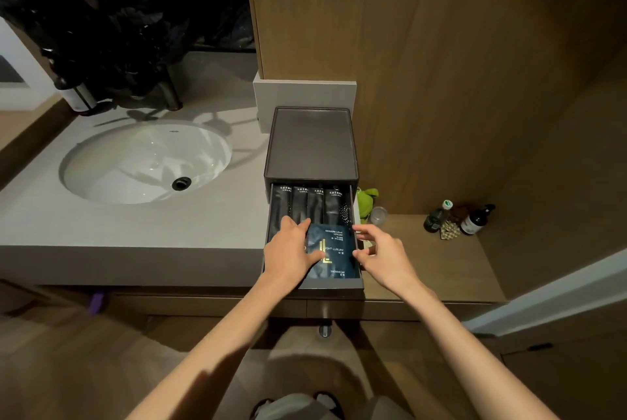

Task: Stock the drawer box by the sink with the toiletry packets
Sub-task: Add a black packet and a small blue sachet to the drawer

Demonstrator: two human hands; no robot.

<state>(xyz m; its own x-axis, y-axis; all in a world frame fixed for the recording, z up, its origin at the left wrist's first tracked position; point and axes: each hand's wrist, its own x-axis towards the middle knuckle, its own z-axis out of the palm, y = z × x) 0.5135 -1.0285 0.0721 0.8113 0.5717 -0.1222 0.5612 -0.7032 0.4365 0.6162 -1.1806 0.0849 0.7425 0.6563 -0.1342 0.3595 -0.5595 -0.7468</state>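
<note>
The grey drawer box (310,145) sits by the sink (146,162) with its drawer pulled out. The left hand (291,251) lies flat, fingers spread, on the dark blue shower cap packet (336,250) inside it. The right hand (383,255) touches the packet's right edge, fingers bent and apart. Long black packets (310,206) lie behind.

I am seeing the grey drawer box (310,145) sitting beside the sink, its drawer (314,284) pulled open. Slim black packets (307,206) are lying side by side at its back. A dark blue shower-cap packet (334,251) is lying flat in front.
</note>
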